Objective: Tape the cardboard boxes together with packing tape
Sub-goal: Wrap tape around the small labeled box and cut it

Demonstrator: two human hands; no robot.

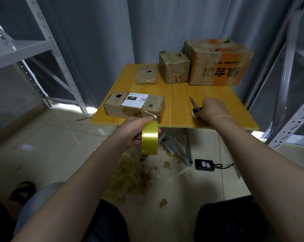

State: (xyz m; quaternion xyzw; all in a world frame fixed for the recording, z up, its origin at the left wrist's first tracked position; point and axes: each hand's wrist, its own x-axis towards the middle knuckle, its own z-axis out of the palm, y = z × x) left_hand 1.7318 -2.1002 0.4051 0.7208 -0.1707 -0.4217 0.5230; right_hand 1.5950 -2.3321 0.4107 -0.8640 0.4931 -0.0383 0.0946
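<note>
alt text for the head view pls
A person's left hand holds a yellow tape roll, its tape stretched to a labelled box at the near edge of a table, while the right hand grips scissors lying on it. Three more boxes sit at the back.

Right hand (212, 109) covers the scissors (194, 103) handles; its fingers are hidden. Left hand (135, 131) fingertips partly hidden by tape roll (149, 139). Label (135, 100) print on box (116, 109) beyond left hand too small to read. Rack (290, 126) right of right hand is cropped.
</note>
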